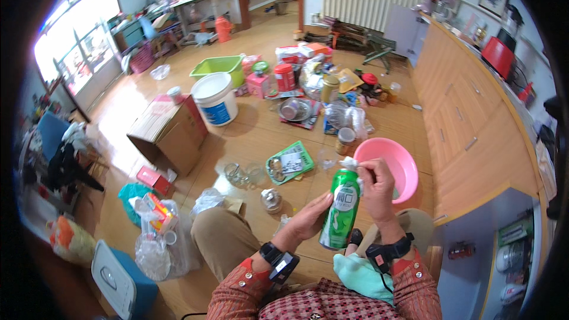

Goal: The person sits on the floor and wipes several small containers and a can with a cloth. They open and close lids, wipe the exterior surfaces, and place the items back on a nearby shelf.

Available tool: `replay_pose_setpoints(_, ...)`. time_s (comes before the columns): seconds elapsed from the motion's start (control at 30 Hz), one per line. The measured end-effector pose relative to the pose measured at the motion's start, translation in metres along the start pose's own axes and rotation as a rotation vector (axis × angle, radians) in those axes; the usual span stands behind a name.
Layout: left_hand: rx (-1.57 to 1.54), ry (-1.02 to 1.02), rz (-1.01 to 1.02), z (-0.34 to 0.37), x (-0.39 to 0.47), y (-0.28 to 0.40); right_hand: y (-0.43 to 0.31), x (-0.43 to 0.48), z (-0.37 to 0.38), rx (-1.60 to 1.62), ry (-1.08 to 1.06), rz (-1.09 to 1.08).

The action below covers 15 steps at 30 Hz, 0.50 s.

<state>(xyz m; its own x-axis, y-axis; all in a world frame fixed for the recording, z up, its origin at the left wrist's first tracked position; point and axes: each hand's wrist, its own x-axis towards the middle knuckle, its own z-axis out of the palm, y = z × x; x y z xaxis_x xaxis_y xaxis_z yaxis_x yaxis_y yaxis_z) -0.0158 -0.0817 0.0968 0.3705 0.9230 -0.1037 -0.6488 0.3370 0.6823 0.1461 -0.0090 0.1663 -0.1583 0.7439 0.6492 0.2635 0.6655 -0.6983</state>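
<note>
A tall green beverage can [340, 213], bearing writing, tilts slightly in front of my knees. My left hand [311, 217] is wrapped around its side. At the can's top, my right hand [377, 186] pinches a white crumpled piece [349, 162], tissue or thin plastic; I cannot tell which. The can's opening is hidden by it. Just beyond my right hand stands a pink plastic basin [410, 160]. A mint-green cloth [362, 271] lies at my lap. On the floor ahead are a small glass jar [271, 201] with white crumpled stuff in it and a green flat package [289, 162].
Clear glassware [238, 173] and a lidded jar [344, 140] stand on the wooden floor. Farther left are a cardboard box [173, 138] and a white bucket [215, 98]. Wooden cabinets [462, 111] line the right side, with an open lower compartment. A blue lidded bin [118, 280] sits at lower left.
</note>
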Motion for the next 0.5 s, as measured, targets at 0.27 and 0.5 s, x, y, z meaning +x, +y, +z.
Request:
replay_pose_setpoints(0.27, -0.097, 0.234, -0.029, 0.006, 0.015, -0.001, -0.011, -0.035, -0.002, -0.056, -0.233, -0.074)
replay_pose_setpoints(0.5, -0.196, 0.117, 0.008, -0.005, 0.021, 0.016, -0.03, -0.08, -0.012, 0.126, -0.458, -0.176)
